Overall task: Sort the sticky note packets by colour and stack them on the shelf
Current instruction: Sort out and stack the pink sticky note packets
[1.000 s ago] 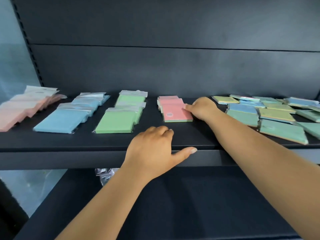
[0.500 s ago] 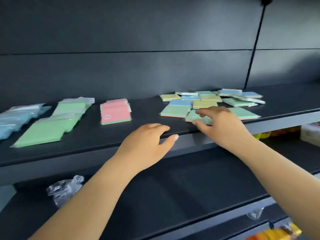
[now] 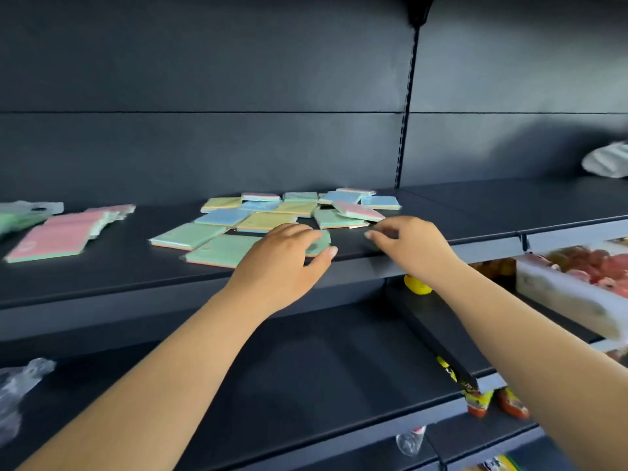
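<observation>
A dark metal shelf (image 3: 441, 212) with a dark back panel (image 3: 204, 147) carries a loose, unsorted spread of green, blue, yellow and pink sticky note packets (image 3: 268, 219) at its middle, a sorted pink stack (image 3: 57, 237) at far left, and a lower shelf (image 3: 306, 368) sits beneath. On the right, a white tray (image 3: 564, 294) holds reddish packaged goods, too blurred to name. The left hand (image 3: 282, 266) lies over a green packet (image 3: 217, 249) at the shelf's front edge with fingers curved, thumb out, while the right hand (image 3: 407, 246) hovers beside it, fingers loosely bent, holding nothing; whether the left actually grips is unclear.
</observation>
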`<state>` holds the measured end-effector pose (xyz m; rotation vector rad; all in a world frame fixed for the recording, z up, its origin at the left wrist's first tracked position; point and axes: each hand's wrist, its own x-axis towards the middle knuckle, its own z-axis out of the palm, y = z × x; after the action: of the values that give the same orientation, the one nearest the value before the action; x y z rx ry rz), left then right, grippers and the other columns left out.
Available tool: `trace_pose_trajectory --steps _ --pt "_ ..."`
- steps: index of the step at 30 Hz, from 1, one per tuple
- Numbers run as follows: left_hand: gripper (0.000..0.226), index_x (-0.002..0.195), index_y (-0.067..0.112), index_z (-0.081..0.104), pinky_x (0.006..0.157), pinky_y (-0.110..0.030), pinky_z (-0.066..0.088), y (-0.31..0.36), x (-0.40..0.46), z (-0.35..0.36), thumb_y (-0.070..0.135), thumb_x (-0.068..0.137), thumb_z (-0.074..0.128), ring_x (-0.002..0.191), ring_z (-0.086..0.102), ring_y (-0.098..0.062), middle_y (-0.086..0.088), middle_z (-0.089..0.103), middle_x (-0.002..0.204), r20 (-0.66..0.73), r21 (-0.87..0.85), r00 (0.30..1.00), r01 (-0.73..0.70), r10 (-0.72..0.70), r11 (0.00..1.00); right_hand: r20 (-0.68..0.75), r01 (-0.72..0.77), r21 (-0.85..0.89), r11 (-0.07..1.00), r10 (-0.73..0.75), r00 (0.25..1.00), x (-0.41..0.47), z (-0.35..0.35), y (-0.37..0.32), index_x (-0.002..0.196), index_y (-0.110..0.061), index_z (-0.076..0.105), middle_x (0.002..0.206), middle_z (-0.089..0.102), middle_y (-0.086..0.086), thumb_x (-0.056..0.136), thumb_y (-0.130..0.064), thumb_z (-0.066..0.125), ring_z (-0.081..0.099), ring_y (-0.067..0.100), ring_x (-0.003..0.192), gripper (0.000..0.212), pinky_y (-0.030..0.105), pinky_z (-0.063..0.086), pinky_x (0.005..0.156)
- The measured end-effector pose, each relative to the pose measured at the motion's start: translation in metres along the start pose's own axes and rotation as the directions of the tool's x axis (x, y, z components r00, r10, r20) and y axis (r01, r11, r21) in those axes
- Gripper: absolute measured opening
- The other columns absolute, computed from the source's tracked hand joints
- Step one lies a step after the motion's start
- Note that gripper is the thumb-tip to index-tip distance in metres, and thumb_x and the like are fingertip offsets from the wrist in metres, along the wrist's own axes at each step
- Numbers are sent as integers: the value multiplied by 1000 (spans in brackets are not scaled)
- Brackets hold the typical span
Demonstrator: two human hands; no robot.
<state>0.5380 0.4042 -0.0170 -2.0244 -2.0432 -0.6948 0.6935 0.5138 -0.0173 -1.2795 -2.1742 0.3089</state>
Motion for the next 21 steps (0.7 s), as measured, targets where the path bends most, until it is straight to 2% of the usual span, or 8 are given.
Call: trace_pose_trajectory --steps 3,5,7,9,13,15,18,21 --pt "52 140 23 38 97 -19 20 14 21 8 48 95 31 135 27 -8 8 37 147 46 -3 998 40 -40 999 27 -167 116 979 165 986 33 -4 21 83 4 58 74 55 13 91 -41 49 51 29 80 46 33 39 63" --pt "55 141 23 36 102 -22 22 15 35 17 51 95 28 136 27 -10 8 35 149 83 15 991 99 -100 995 70 -288 150 946 281 957 58 -6 31 73 -3 49 68 46 7 89 -48 47 46 27 83 48 31 34 60" --pt "64 137 23 42 103 -27 28 12 44 26 61 92 20 134 33 -13 6 40 145 131 95 979 146 -157 985 147 -353 117 928 335 931 79 -3 34 102 -8 57 98 55 10 87 -58 44 45 31 111 54 35 39 82" --pt "91 127 20 51 99 -29 34 11 48 34 78 75 3 128 40 -14 6 49 136 117 206 978 146 -172 968 222 -333 -1 943 325 919 94 3 34 136 -10 41 140 42 10 85 -65 38 28 31 135 75 40 27 104" --pt "106 124 20 52 98 -28 33 12 48 34 74 56 -8 125 40 -10 7 51 132 97 228 979 155 -181 961 355 -194 -132 972 229 906 110 17 32 141 -13 36 150 31 10 84 -69 38 21 28 139 80 40 21 109" --pt "100 113 23 56 96 -28 34 12 50 31 81 59 -5 119 44 -11 8 52 128 142 165 972 163 -187 973 427 -138 3 990 123 896 118 20 33 135 -14 44 143 42 6 85 -61 48 36 26 132 69 31 30 103" --pt "71 76 31 49 89 -28 40 14 60 17 80 58 2 98 51 -15 10 60 101 232 -4 938 264 -256 964 452 -134 275 952 -5 892 126 15 34 132 -18 46 128 53 -1 83 -35 67 46 17 117 56 22 32 86" --pt "70 77 26 54 87 -27 41 9 80 2 75 58 8 93 55 -14 5 62 92 235 -9 937 269 -260 963 436 -196 518 833 -60 898 140 10 37 113 -23 57 105 60 -4 79 -10 70 50 14 99 39 24 36 75"
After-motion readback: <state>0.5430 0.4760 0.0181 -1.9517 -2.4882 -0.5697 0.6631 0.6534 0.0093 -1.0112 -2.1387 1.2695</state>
